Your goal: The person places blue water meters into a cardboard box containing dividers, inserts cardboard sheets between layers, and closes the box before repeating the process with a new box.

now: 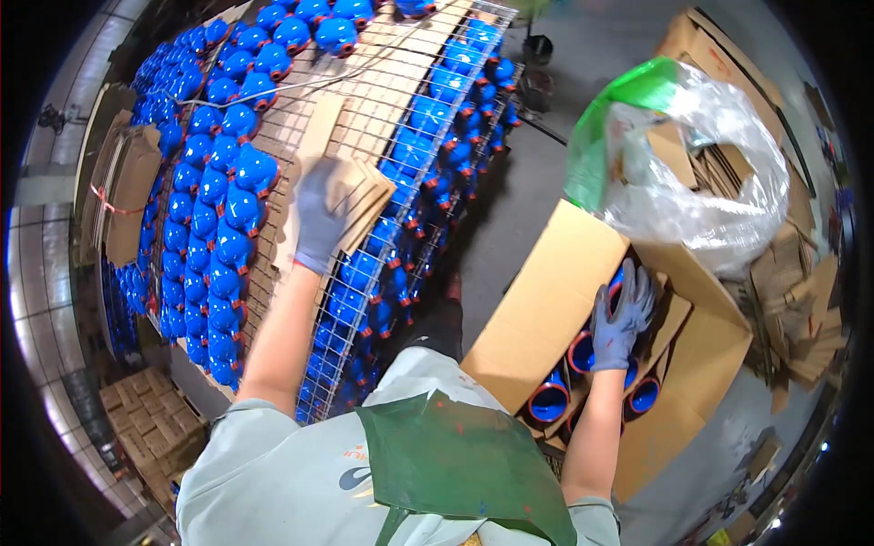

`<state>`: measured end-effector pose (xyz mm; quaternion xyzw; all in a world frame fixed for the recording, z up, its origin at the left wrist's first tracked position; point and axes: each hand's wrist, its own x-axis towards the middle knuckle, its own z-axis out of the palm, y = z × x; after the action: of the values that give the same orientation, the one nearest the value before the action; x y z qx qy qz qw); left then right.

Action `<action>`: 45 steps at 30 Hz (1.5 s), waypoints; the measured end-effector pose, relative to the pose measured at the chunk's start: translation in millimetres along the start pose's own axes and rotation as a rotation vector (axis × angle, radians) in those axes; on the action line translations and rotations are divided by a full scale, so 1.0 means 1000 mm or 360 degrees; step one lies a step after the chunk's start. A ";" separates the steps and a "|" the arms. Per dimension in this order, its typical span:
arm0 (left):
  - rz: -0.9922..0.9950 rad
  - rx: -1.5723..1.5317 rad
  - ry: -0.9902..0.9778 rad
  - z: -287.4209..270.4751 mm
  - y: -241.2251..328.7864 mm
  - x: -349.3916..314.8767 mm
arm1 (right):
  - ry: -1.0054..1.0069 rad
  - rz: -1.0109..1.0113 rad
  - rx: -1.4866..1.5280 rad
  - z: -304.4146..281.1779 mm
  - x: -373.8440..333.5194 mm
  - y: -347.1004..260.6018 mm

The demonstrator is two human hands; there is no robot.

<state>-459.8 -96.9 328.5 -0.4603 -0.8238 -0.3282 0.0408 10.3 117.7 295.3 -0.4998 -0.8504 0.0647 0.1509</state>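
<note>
Many shiny blue, red-ended pieces [244,210] sit unboxed, some lie in the brown cardboard box [542,305] under the spread, seemingly empty gray-gloved right hand [623,317], and the gray-gloved left hand's [320,218] grip by tan cardboard [371,202] looks too blurry to tell.

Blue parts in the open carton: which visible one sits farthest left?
The blue part below and left of the right hand, its mouth toward the camera; all others visible there lie farther right.
</note>
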 end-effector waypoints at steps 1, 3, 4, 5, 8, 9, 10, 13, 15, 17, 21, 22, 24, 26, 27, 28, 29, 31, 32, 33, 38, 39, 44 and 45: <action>0.0016 0.1221 0.0142 -0.026 -0.073 0.004 | 0.0002 -0.0006 -0.0145 0.007 -0.001 -0.005; -0.0593 0.1534 0.0089 -0.070 -0.119 0.028 | 0.0012 -0.0039 -0.0425 0.022 -0.007 -0.004; -0.0826 0.1422 -0.0075 -0.085 -0.143 0.039 | -0.0009 -0.0036 -0.0376 0.025 -0.007 -0.001; -0.0871 0.1408 -0.0256 -0.092 -0.150 0.052 | -0.0022 -0.0052 -0.0382 0.027 -0.007 -0.002; -0.1007 0.0419 -0.0257 -0.092 -0.158 0.073 | -0.0013 -0.0077 -0.0467 0.027 -0.006 0.001; -0.1238 -0.0445 -0.0201 -0.084 -0.152 0.067 | -0.0004 -0.0076 -0.0504 0.028 -0.008 0.003; -0.1414 -0.1316 -0.0153 -0.075 -0.128 0.060 | -0.0007 -0.0049 -0.0530 0.029 -0.009 0.002; -0.1549 -0.2445 -0.0534 -0.030 -0.017 0.050 | 0.0085 -0.0026 -0.0411 0.024 -0.010 0.002; -0.1486 -0.2787 -0.0572 0.018 0.084 0.034 | -0.0104 0.0183 -0.0198 0.024 -0.011 0.007; -0.1100 -0.2451 -0.0926 0.058 0.159 0.006 | 0.0148 0.0142 0.0936 0.004 -0.009 -0.009; -0.0744 -0.2176 -0.1782 0.115 0.301 -0.044 | 0.0163 0.0848 0.2545 -0.075 -0.034 -0.025; -0.0514 -0.2193 -0.1868 0.137 0.324 -0.049 | 0.0235 0.0905 0.2473 -0.102 -0.043 -0.008; 0.0159 -0.1469 -0.1634 0.183 0.380 -0.063 | 0.0498 0.0758 0.2429 -0.119 -0.060 0.035; 0.1271 -0.0634 -0.1086 0.238 0.418 -0.090 | 0.0918 0.0528 0.1704 -0.131 -0.074 0.059; 0.1496 -0.0560 -0.0998 0.269 0.423 -0.113 | 0.0949 0.0539 0.1312 -0.125 -0.078 0.074; 0.1699 -0.0455 -0.0878 0.286 0.421 -0.125 | 0.0958 0.0512 0.0947 -0.116 -0.070 0.088; 0.1670 -0.0155 -0.1394 0.268 0.431 -0.118 | 0.0947 0.0301 0.0444 -0.109 -0.060 0.098; 0.1556 -0.0030 -0.1773 0.245 0.418 -0.120 | 0.0736 0.0139 0.0329 -0.095 -0.036 0.102; 0.1625 -0.0352 -0.1357 0.237 0.398 -0.124 | 0.0639 0.0065 0.0379 -0.085 -0.027 0.101; 0.1672 -0.0465 -0.1221 0.227 0.379 -0.127 | 0.0430 0.0010 0.0237 -0.074 -0.022 0.104; 0.0917 -0.0673 -0.0891 0.081 0.258 -0.056 | -0.0034 -0.0141 -0.0051 -0.032 -0.016 0.107; 0.0770 -0.0417 -0.0672 0.051 0.209 -0.038 | 0.0035 -0.0071 0.0200 -0.032 -0.019 0.088; -0.0515 0.1588 0.0092 -0.091 -0.062 -0.019 | -0.0286 -0.0355 0.0349 -0.004 -0.067 -0.033; -0.0803 0.1559 0.0011 -0.114 -0.115 -0.022 | -0.0314 -0.0331 0.0163 -0.004 -0.077 -0.068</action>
<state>-564.2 -220.1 351.9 -0.1746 -0.9649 0.0926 0.1729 -9.8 16.7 302.4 -0.3919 -0.9039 0.1409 0.0979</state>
